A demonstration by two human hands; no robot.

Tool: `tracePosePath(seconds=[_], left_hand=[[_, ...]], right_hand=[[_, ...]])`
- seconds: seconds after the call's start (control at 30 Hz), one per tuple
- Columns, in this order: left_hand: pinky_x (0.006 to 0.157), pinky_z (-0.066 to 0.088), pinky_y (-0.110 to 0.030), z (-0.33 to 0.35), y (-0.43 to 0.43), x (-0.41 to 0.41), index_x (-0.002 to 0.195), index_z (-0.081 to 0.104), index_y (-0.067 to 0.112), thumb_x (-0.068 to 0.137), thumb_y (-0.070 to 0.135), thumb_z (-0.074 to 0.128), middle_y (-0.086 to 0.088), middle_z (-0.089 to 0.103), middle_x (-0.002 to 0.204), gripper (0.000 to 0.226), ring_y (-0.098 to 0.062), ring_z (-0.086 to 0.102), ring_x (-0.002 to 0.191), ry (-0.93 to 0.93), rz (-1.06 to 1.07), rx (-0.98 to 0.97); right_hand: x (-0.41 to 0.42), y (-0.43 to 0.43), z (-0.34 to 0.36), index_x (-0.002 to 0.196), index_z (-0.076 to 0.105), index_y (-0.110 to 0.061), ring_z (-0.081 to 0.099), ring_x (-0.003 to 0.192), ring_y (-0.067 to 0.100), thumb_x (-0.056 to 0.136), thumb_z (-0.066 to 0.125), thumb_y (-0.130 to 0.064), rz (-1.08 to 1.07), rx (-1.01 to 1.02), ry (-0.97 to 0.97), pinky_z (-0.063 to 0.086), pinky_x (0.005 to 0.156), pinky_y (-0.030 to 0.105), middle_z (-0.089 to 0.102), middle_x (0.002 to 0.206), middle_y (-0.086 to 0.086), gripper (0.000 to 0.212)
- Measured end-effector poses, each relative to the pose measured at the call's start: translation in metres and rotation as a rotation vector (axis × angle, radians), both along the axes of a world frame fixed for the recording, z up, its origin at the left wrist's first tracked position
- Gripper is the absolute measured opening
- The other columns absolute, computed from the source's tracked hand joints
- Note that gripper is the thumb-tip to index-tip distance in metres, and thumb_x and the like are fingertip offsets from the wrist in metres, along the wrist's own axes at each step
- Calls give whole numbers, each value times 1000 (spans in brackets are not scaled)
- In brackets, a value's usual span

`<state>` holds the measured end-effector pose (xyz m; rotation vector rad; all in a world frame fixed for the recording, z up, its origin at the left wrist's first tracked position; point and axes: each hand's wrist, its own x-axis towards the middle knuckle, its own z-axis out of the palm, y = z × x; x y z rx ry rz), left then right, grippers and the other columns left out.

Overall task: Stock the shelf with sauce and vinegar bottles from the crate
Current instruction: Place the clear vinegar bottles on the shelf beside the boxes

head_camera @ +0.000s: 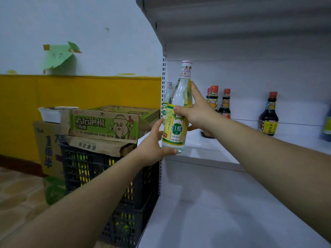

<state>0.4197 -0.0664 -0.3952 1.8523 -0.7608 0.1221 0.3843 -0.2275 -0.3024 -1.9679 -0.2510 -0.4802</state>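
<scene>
The vinegar bottle (176, 119) is held in both hands over the front edge of the shelf (206, 151) and is not yet set down. Its base is cupped from below and the side by the left hand (152, 145), with the thumb hooked under the bottom rim. Its shoulder is gripped by the right hand (195, 111), with the forefinger extended up the neck. The long axis is close to upright, and the cap is tipped slightly toward the right hand's side.

A second vinegar bottle (167, 97) stands just beyond the left hand, directly behind the held one. Dark sauce bottles (225, 104) stand beyond the right hand. The crate (100, 176) lies below the left forearm. A forward, base-first lowering onto the bare surface just beyond both hands is judged to be required, with the axis brought vertical.
</scene>
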Motion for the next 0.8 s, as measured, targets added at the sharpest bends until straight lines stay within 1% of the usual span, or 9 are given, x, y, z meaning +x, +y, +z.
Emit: tracePosePath(seconds=[0.03,0.1,0.17,0.2,0.23,0.33,0.47,0.67,0.8], left_hand=[[103,37,-37,2,3,15,149,5,34,71,21,82,-5,35,149,111,-18,35,136,-9,29,100],[101,31,-29,4,9,43,150,6,33,73,32,80,-4,27,153,107,-19,25,140,-27,139,310],[108,27,-33,5,10,68,149,15,29,79,46,70,-2,21,156,92,-21,22,142,-69,247,516],[112,24,-38,4,8,78,149,19,28,81,54,63,-2,20,157,85,-22,20,142,-83,276,616],[114,20,-44,4,4,86,148,21,29,83,62,54,-2,18,157,80,-24,16,143,-95,289,714],[114,5,-54,3,-6,107,148,21,33,85,73,28,-1,13,158,74,-25,8,145,-139,282,947],[112,1,-53,1,-7,130,148,19,35,87,73,16,1,13,159,72,-21,9,145,-159,257,1022],[115,8,-41,-4,-7,140,148,16,38,85,74,22,3,9,159,73,-18,5,146,-147,233,970],[115,10,-40,-6,-6,138,148,16,39,84,75,20,5,10,159,73,-17,5,145,-175,243,974]], right_hand=[[12,-1,0,144,2,-58,66,98,19,88,68,-19,-25,-8,-8,57,52,34,46,146,-7,95],[35,-5,-4,145,1,-56,63,107,23,87,69,-17,-66,-18,-17,59,72,45,45,147,-8,98],[57,-11,-8,147,2,-54,61,112,25,87,69,-15,-85,-7,-4,54,89,50,47,146,-6,98],[66,-14,-9,147,2,-53,61,112,25,87,69,-15,-94,-2,5,53,91,49,46,146,-5,98],[76,-17,-10,148,2,-52,60,112,25,87,69,-15,-103,1,12,55,88,47,46,146,-4,97],[103,-27,-7,148,3,-51,61,102,20,88,68,-16,-120,-3,38,52,61,30,50,141,-3,95],[136,-34,-7,148,3,-50,60,99,19,88,68,-16,-122,-38,55,49,57,28,50,138,-4,95],[180,-38,-15,151,-1,-42,57,114,28,91,64,-22,-184,-31,40,51,93,47,45,145,2,91],[204,-40,-29,150,-6,-41,60,107,28,84,72,-25,-265,-106,0,52,90,45,50,133,8,103]])
